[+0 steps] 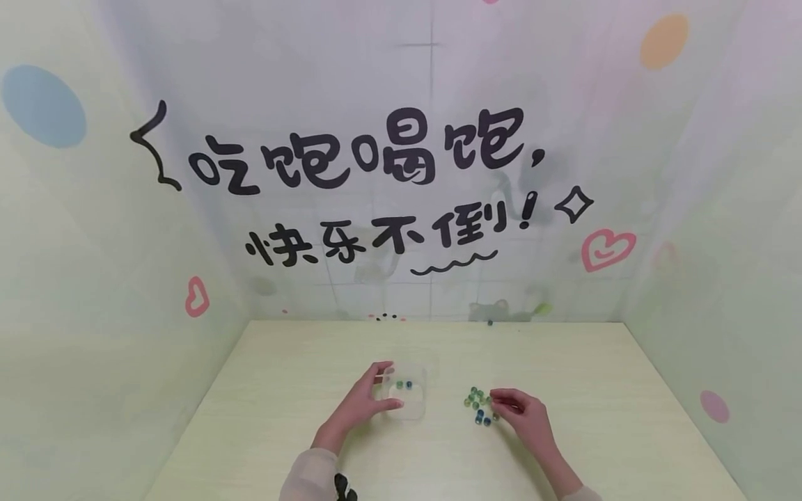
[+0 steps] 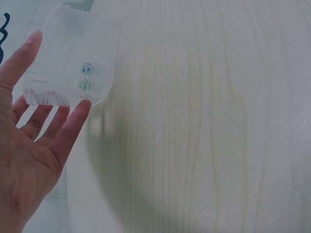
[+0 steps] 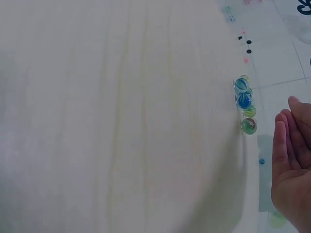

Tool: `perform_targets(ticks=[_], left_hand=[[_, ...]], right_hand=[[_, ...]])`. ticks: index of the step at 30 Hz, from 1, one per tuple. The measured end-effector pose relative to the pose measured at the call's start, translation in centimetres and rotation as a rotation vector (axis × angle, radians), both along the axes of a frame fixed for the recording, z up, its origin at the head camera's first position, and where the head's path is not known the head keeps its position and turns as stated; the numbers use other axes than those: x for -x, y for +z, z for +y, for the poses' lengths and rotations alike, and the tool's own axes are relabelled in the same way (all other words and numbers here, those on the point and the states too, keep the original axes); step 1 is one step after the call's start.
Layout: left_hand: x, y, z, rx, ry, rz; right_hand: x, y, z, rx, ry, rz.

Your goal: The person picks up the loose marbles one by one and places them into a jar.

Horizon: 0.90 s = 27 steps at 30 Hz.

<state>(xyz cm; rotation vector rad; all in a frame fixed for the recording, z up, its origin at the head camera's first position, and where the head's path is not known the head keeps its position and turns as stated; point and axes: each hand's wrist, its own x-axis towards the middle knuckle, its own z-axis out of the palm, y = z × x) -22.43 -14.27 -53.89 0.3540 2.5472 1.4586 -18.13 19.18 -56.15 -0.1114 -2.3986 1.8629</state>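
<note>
A clear plastic box (image 1: 413, 410) stands on the table, with a green marble (image 1: 399, 384) and a blue marble (image 1: 409, 384) inside. My left hand (image 1: 366, 398) holds it from the left, thumb on the near side and fingers around the far side. In the left wrist view the box (image 2: 99, 43) is between thumb and spread fingers. To its right lies a loose group of glass marbles (image 1: 475, 405), green, yellowish and blue. My right hand (image 1: 521, 412) is at the group's right side, thumb close to the fingertips; whether it pinches a marble I cannot tell.
The pale wood-grain table (image 1: 301, 362) meets a printed back wall (image 1: 313, 299) and side walls. One small dark blue ball (image 1: 490, 323) sits at the table's far edge. Dark lettering and pink hearts mark the back wall.
</note>
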Motion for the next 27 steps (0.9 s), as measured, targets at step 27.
perform_targets(ticks=[27], left_hand=[[-0.1,0.3,0.0,0.001,-0.011,0.019]], right_hand=[[-0.6,-1.3,0.9,-0.064,-0.009,-0.053]])
